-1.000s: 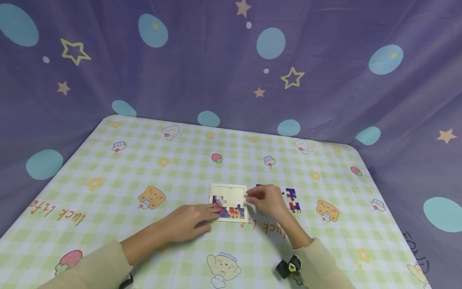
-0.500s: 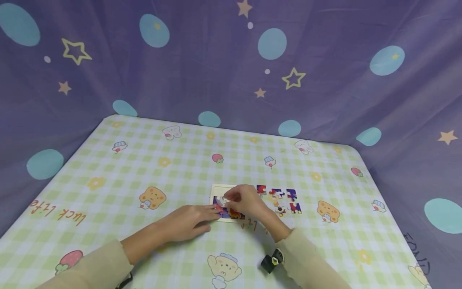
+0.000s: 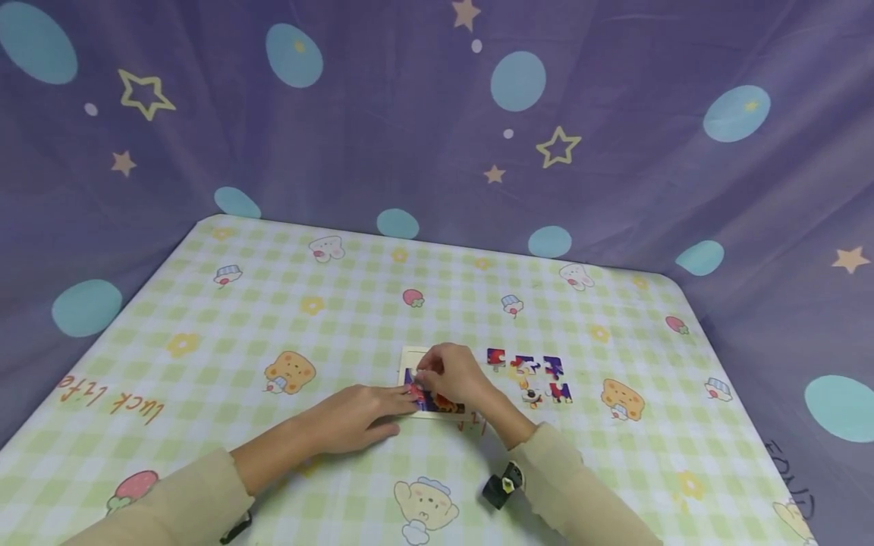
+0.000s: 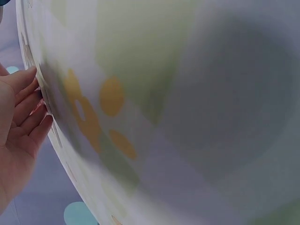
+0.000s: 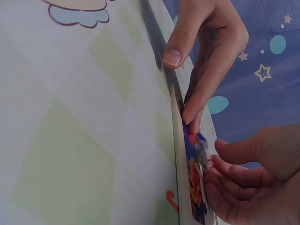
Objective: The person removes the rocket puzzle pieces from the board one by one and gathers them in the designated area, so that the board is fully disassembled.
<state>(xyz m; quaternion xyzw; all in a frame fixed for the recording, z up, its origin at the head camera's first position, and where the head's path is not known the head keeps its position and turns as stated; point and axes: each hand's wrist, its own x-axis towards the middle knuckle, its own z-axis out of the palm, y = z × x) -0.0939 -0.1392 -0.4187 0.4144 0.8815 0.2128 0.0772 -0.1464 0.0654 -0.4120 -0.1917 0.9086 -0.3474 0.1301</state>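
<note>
A small cream puzzle tray [image 3: 429,415] lies mid-table, with purple and orange puzzle pieces [image 5: 193,173] along its near side. My left hand [image 3: 358,417] rests palm down at the tray's left, its fairly straight fingertips on the pieces at that corner. Over the tray, my right hand [image 3: 454,371] pinches a blue-grey puzzle piece [image 5: 201,145], which stands tilted at the tray's left side in the right wrist view. From above, that hand covers much of the tray. The left wrist view shows my left fingers [image 4: 33,112] at the table surface.
Several loose puzzle pieces [image 3: 524,364] lie right of the tray in two rough rows. A checked green and white cloth [image 3: 328,493] with cartoon prints covers the table. Behind it hangs a purple curtain [image 3: 410,114] with stars and blue ovals.
My right hand has moved left from beside the loose pieces to over the tray, its fingertips reaching the tray's left side. My left hand has stayed in place.
</note>
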